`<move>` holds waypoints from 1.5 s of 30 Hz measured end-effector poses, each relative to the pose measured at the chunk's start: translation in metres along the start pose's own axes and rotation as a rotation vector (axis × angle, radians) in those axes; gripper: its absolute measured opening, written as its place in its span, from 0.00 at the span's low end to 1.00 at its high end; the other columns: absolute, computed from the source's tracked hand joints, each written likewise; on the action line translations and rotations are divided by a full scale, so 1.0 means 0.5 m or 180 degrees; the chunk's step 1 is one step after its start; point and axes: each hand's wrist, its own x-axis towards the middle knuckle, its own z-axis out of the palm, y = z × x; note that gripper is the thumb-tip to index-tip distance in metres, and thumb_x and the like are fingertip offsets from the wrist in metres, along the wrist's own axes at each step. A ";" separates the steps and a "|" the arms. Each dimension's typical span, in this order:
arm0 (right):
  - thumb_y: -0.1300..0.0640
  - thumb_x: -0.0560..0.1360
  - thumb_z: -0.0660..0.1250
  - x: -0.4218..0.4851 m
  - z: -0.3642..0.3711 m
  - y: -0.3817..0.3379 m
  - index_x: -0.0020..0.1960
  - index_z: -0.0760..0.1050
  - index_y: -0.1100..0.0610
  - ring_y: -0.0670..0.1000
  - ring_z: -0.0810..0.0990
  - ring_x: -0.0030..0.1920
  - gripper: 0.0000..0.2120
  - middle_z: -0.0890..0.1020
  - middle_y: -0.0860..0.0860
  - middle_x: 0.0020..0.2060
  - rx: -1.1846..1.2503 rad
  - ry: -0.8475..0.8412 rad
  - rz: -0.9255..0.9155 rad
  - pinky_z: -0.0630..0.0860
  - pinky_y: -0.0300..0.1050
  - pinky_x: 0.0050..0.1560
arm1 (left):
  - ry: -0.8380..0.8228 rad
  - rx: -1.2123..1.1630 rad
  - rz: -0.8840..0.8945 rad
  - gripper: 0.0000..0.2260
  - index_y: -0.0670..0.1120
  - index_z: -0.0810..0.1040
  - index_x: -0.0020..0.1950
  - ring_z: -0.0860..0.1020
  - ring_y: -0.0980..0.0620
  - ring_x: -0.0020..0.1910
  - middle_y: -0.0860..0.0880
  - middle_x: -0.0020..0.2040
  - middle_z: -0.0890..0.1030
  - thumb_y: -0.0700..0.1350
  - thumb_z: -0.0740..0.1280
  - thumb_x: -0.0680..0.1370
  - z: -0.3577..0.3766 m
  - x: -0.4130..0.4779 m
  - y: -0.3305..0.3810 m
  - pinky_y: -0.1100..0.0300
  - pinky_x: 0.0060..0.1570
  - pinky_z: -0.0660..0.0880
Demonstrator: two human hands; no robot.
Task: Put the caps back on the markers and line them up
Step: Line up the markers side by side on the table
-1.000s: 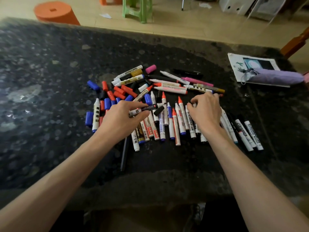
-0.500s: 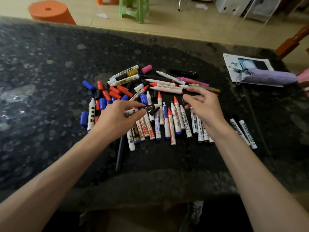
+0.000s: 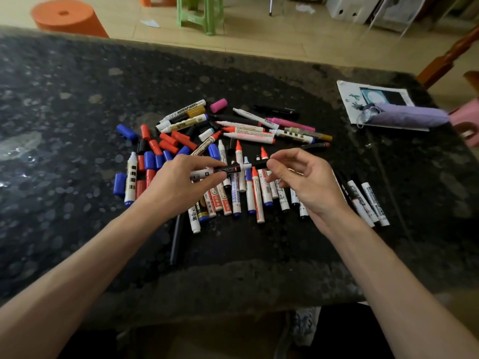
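Observation:
My left hand (image 3: pixel 178 182) grips a black-and-white marker (image 3: pixel 228 169) held level above the pile. My right hand (image 3: pixel 308 182) pinches a black cap (image 3: pixel 259 165) at that marker's tip end. Below them several uncapped markers (image 3: pixel 248 195) with red and blue tips lie side by side in a rough row. Loose red and blue caps (image 3: pixel 158 149) are scattered to the left. More markers (image 3: pixel 248 130) lie crosswise behind the row.
The dark speckled table (image 3: pixel 77 104) holds a pink cap (image 3: pixel 218 105), a paper sheet (image 3: pixel 375 97) and a purple folded umbrella (image 3: pixel 409 117) at the right. A thin black stick (image 3: pixel 176 239) lies near the front edge. Stools stand on the floor beyond.
My right hand left the row of markers, picked up a black cap and brought it to the tip of the marker in my left hand, which rose slightly.

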 end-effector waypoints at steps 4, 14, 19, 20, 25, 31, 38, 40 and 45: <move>0.58 0.76 0.77 0.000 -0.001 0.000 0.55 0.83 0.55 0.51 0.88 0.45 0.09 0.88 0.50 0.48 -0.0055 -0.0076 -0.0020 0.79 0.41 0.46 | -0.0030 0.0033 -0.0010 0.13 0.57 0.82 0.64 0.76 0.68 0.43 0.67 0.48 0.76 0.55 0.69 0.79 0.003 0.005 -0.002 0.72 0.41 0.69; 0.58 0.78 0.74 -0.002 -0.001 0.005 0.57 0.84 0.55 0.48 0.88 0.49 0.08 0.88 0.49 0.49 -0.0077 -0.0101 -0.0116 0.80 0.38 0.48 | -0.0057 -0.0021 -0.0013 0.13 0.58 0.83 0.63 0.79 0.64 0.44 0.68 0.45 0.77 0.55 0.69 0.79 0.004 0.007 -0.001 0.71 0.42 0.70; 0.59 0.82 0.69 0.002 -0.006 0.002 0.58 0.80 0.57 0.49 0.88 0.45 0.06 0.88 0.52 0.46 0.0221 0.0048 0.0247 0.83 0.43 0.46 | -0.0035 -0.0049 -0.0022 0.13 0.58 0.82 0.63 0.77 0.68 0.46 0.64 0.51 0.79 0.56 0.69 0.79 0.005 0.006 0.001 0.71 0.45 0.68; 0.58 0.83 0.67 0.004 -0.007 0.008 0.59 0.82 0.55 0.47 0.85 0.42 0.07 0.88 0.49 0.45 0.0011 0.0030 0.0231 0.81 0.43 0.44 | -0.0052 -0.0054 -0.0023 0.13 0.58 0.82 0.64 0.77 0.67 0.47 0.63 0.53 0.79 0.56 0.69 0.79 0.005 0.006 0.002 0.69 0.48 0.69; 0.53 0.80 0.72 0.006 -0.005 0.026 0.68 0.79 0.47 0.41 0.84 0.43 0.17 0.83 0.43 0.47 -0.1005 -0.0202 -0.0139 0.82 0.39 0.47 | -0.0074 -0.0049 -0.0042 0.13 0.58 0.82 0.64 0.76 0.65 0.49 0.63 0.53 0.78 0.55 0.69 0.79 0.004 0.005 0.001 0.66 0.50 0.69; 0.64 0.75 0.77 0.005 -0.004 0.022 0.58 0.85 0.51 0.42 0.87 0.50 0.14 0.88 0.45 0.49 -0.0770 -0.0150 -0.0371 0.82 0.39 0.54 | -0.0136 -0.0010 -0.0081 0.13 0.58 0.82 0.64 0.76 0.62 0.53 0.63 0.57 0.77 0.55 0.69 0.79 0.004 0.006 0.002 0.65 0.50 0.69; 0.64 0.76 0.76 0.001 0.003 0.015 0.58 0.85 0.49 0.42 0.86 0.50 0.14 0.87 0.43 0.49 -0.0760 -0.0274 -0.0618 0.80 0.36 0.52 | -0.0184 -0.0026 -0.0066 0.14 0.58 0.82 0.64 0.76 0.63 0.50 0.57 0.62 0.81 0.55 0.69 0.79 0.003 0.006 0.004 0.63 0.51 0.71; 0.61 0.77 0.76 0.002 0.006 0.016 0.58 0.85 0.48 0.44 0.85 0.50 0.13 0.87 0.43 0.49 -0.0898 -0.0292 -0.0728 0.81 0.41 0.54 | -0.0184 -0.0053 -0.0048 0.13 0.58 0.82 0.63 0.78 0.64 0.47 0.59 0.58 0.81 0.55 0.69 0.79 0.004 0.005 0.005 0.64 0.49 0.71; 0.59 0.80 0.73 0.001 0.015 0.023 0.61 0.84 0.49 0.45 0.85 0.53 0.12 0.87 0.43 0.51 -0.1280 -0.0465 -0.0932 0.83 0.51 0.58 | -0.0235 0.0126 0.0176 0.12 0.57 0.83 0.62 0.78 0.64 0.50 0.66 0.47 0.79 0.54 0.69 0.80 0.005 0.003 0.010 0.58 0.53 0.77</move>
